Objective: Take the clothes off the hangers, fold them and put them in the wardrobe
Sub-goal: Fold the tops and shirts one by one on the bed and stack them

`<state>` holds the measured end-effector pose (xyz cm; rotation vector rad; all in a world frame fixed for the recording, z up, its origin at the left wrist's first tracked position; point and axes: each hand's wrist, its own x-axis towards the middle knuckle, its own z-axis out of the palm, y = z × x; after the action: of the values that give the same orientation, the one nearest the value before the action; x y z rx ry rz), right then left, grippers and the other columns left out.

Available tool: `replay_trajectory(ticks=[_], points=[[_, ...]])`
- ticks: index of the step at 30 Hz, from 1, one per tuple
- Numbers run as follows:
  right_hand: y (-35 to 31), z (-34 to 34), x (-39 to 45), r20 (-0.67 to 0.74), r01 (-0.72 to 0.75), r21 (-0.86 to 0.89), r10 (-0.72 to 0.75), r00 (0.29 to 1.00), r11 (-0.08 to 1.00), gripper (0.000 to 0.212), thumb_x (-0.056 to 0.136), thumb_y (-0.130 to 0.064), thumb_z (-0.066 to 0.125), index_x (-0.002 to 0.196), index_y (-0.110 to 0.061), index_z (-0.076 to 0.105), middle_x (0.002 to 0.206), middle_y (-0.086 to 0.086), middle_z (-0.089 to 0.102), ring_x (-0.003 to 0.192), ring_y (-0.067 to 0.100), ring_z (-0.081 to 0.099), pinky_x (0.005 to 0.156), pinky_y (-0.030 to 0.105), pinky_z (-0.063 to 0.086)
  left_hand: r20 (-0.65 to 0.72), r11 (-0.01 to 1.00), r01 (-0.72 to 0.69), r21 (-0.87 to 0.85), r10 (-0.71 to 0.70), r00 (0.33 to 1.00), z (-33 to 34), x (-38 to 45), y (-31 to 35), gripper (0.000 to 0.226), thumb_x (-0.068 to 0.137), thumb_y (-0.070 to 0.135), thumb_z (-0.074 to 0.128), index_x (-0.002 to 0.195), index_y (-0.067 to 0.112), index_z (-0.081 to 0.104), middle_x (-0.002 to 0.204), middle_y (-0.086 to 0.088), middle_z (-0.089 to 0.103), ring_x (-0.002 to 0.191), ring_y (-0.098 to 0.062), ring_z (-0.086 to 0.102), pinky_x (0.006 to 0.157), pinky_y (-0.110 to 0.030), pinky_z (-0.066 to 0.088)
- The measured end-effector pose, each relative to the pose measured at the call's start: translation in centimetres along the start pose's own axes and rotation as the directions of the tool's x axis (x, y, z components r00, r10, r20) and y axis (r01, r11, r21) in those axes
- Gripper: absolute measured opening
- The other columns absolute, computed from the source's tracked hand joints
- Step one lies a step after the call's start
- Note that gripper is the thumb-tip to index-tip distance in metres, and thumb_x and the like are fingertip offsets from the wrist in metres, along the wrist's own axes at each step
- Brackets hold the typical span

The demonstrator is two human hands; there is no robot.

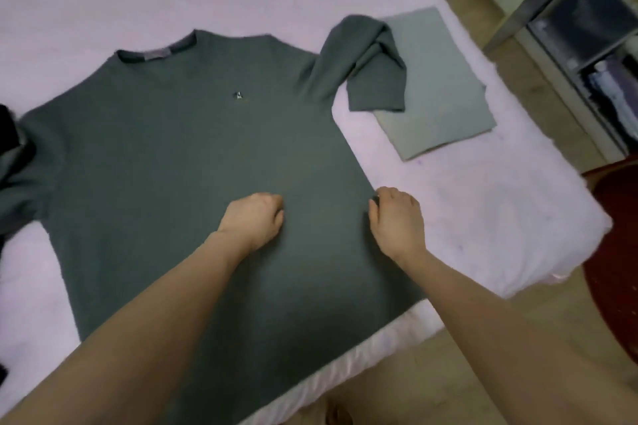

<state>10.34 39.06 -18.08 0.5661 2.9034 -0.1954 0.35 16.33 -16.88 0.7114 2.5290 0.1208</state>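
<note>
A dark grey-green long-sleeved sweater (172,155) lies face up and spread flat on the bed (483,210), collar away from me. Its right sleeve (362,62) is bunched and overlaps a folded light grey garment (445,114) beside it. My left hand (253,219) rests on the sweater's lower middle with fingers curled under; whether it pinches cloth I cannot tell. My right hand (397,217) grips the sweater's right side edge, fingers curled around the fabric.
The bed has a pale pink sheet and its edge runs diagonally at lower right. An open wardrobe (593,45) with shelves and stacked clothes stands at the upper right. A dark red rug (618,252) lies on the floor. Something black (8,128) sits at the left edge.
</note>
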Motion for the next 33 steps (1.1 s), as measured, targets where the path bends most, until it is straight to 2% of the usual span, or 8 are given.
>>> replay_trajectory(ticks=[10, 17, 20, 22, 25, 27, 31, 33], points=[[0.8, -6.1, 19.5, -0.004, -0.220, 0.370, 0.238, 0.971, 0.903, 0.030, 0.095, -0.019, 0.051, 0.115, 0.004, 0.050, 0.119, 0.023, 0.056, 0.109, 0.039, 0.053, 0.086, 0.042, 0.043, -0.086, 0.963, 0.084, -0.255, -0.108, 0.990, -8.5, 11.8, 0.2, 0.028, 0.097, 0.028, 0.044, 0.120, 0.021, 0.060, 0.122, -0.002, 0.064, 0.116, -0.027, 0.056, 0.092, -0.036, 0.048], [5.4, -6.0, 29.3, 0.246, -0.485, 0.533, 0.421, 0.873, 0.693, 0.064, 0.085, -0.027, 0.071, 0.129, 0.003, 0.036, 0.131, 0.024, 0.051, 0.121, 0.039, 0.051, 0.095, 0.041, 0.043, -0.160, 0.921, 0.087, -0.380, -0.158, 0.974, -11.2, 20.2, 6.2, 0.024, 0.095, 0.024, 0.049, 0.112, 0.013, 0.061, 0.117, -0.007, 0.062, 0.108, -0.028, 0.057, 0.089, -0.037, 0.048], [6.3, -4.6, 30.5, 0.309, -0.458, 0.610, 0.338, 0.889, 0.647, 0.023, 0.079, -0.015, 0.074, 0.091, -0.006, 0.057, 0.095, 0.014, 0.063, 0.092, 0.030, 0.060, 0.075, 0.033, 0.044, -0.190, 0.836, 0.062, -0.546, -0.195, 0.962, -11.4, 23.6, 9.7, 0.026, 0.095, 0.022, 0.052, 0.116, 0.011, 0.063, 0.115, -0.002, 0.063, 0.107, -0.022, 0.059, 0.093, -0.030, 0.045], [7.1, -5.1, 31.0, 0.211, -0.309, 0.693, 0.226, 0.951, 0.651, 0.030, 0.077, -0.004, 0.069, 0.064, -0.015, 0.043, 0.064, 0.002, 0.048, 0.070, 0.022, 0.049, 0.060, 0.031, 0.034, -0.153, 0.640, 0.078, -0.765, -0.298, 0.942, -12.2, 25.7, 12.4, 0.021, 0.096, 0.023, 0.056, 0.110, 0.011, 0.064, 0.101, 0.002, 0.065, 0.093, -0.016, 0.060, 0.086, -0.024, 0.045], [9.2, -8.3, 30.2, -0.173, 0.146, 0.616, -0.047, 0.984, 0.774, 0.018, 0.073, 0.003, 0.061, 0.074, -0.013, 0.053, 0.070, 0.000, 0.046, 0.070, 0.020, 0.045, 0.062, 0.032, 0.034, 0.209, -0.095, 0.187, -0.978, -0.371, 0.905, -14.8, 27.3, 17.5, 0.023, 0.096, 0.036, 0.058, 0.091, 0.013, 0.062, 0.082, -0.005, 0.064, 0.076, -0.021, 0.061, 0.081, -0.035, 0.054], [10.8, -10.3, 29.6, -0.352, 0.430, 0.417, -0.294, 0.889, 0.801, 0.014, 0.069, -0.002, 0.059, 0.079, -0.011, 0.059, 0.077, 0.004, 0.051, 0.076, 0.022, 0.047, 0.066, 0.034, 0.037, 0.394, -0.398, 0.264, -0.879, -0.292, 0.871, -16.3, 28.2, 20.2, 0.030, 0.093, 0.042, 0.060, 0.092, 0.012, 0.061, 0.075, -0.007, 0.064, 0.066, -0.019, 0.065, 0.076, -0.036, 0.058], [14.1, -12.6, 28.8, -0.372, 0.674, 0.194, -0.582, 0.723, 0.713, 0.017, 0.074, -0.010, 0.052, 0.086, -0.015, 0.062, 0.080, 0.002, 0.049, 0.077, 0.018, 0.043, 0.069, 0.028, 0.031, 0.448, -0.487, 0.251, -0.837, -0.344, 0.826, -16.8, 30.1, 24.2, 0.016, 0.087, 0.019, 0.070, 0.087, 0.006, 0.061, 0.066, -0.008, 0.060, 0.052, -0.018, 0.058, 0.042, -0.023, 0.046], [15.7, -13.8, 28.5, -0.305, 0.642, 0.309, -0.566, 0.766, 0.702, 0.032, 0.069, -0.006, 0.054, 0.099, -0.016, 0.063, 0.089, 0.001, 0.053, 0.084, 0.017, 0.047, 0.076, 0.025, 0.034, 0.446, -0.482, 0.233, -0.845, -0.395, 0.803, -17.2, 30.7, 25.8, 0.005, 0.088, 0.004, 0.064, 0.086, 0.002, 0.059, 0.074, -0.013, 0.059, 0.056, -0.019, 0.058, 0.042, -0.023, 0.048]])
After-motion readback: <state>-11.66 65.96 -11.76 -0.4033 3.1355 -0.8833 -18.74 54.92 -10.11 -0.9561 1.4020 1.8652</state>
